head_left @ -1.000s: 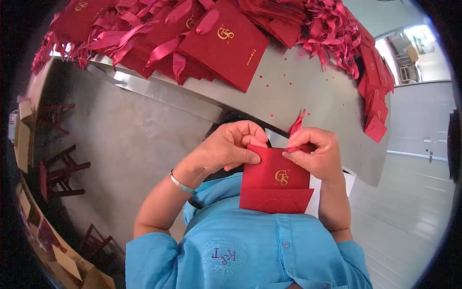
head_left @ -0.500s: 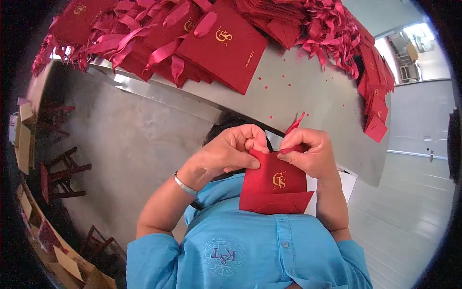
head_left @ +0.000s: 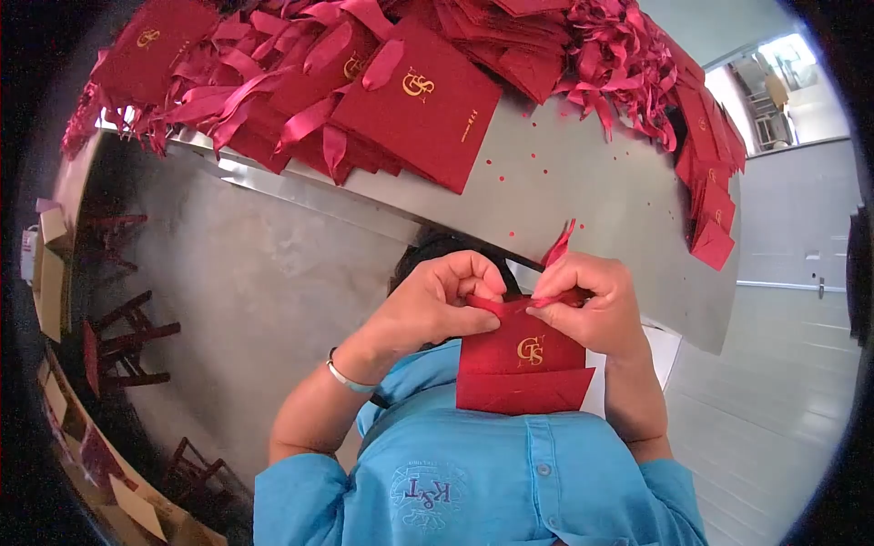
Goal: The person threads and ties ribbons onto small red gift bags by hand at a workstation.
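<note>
A small red paper gift bag [head_left: 496,353] with a gold monogram rests against my blue shirt, its folded bottom flap toward me. My left hand [head_left: 455,296] pinches the bag's top left edge between thumb and fingers. At the top right, my right hand [head_left: 587,300] is closed on a dark pink ribbon [head_left: 560,246], whose loose end sticks up above the fingers. Ribbon also runs along the bag's top edge between both hands. Whether it passes through a hole in the paper is hidden by my fingertips.
Stacked red bags [head_left: 428,109] with ribbon handles lie on the grey table [head_left: 537,205]. A heap of pink ribbons [head_left: 624,68] and more bags [head_left: 715,196] are at its right, with small red paper dots scattered between. Wooden stools [head_left: 127,341] and cardboard boxes [head_left: 55,282] stand left.
Both hands and the bag sit slightly lower in view. My left fingers have shifted along the top edge, and more ribbon shows at both hands. The ribbon's upright end remains.
</note>
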The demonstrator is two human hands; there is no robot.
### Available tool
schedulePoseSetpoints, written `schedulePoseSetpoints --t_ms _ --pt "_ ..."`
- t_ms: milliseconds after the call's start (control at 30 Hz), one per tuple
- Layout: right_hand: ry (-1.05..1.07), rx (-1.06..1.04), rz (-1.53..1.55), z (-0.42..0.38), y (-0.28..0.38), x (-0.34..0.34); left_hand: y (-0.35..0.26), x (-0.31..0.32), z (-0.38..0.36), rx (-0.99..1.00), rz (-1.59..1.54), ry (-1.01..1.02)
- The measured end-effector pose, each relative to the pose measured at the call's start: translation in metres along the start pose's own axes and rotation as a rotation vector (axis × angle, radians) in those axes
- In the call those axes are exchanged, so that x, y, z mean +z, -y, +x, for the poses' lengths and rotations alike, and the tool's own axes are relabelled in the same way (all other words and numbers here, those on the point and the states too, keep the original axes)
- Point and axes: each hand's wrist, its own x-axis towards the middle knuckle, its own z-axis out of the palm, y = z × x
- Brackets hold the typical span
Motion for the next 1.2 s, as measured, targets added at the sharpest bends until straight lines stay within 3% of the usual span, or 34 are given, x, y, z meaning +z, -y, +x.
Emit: schedulePoseSetpoints --t_ms 433,600,733,1000,1200 --pt "-0.004 -0.003 -0.038 0.002 0.005 0.004 -0.007 0.006 -0.004 -0.041 0.194 -0.052" --pt "-0.044 -0.236 -0.284 0.000 0.008 0.005 0.000 0.008 -0.004 -0.022 0.302 -0.152" --pt "0.010 -0.262 -0.378 -0.003 0.010 0.006 -0.001 0.012 -0.004 -0.036 0.287 -0.195" --pt "-0.132 -0.397 -0.465 -0.003 0.012 0.014 0.001 0.009 -0.007 -0.041 0.284 -0.182" --pt "-0.092 -0.405 -0.455 0.001 0.023 0.020 0.001 0.007 -0.010 -0.012 0.230 -0.161"
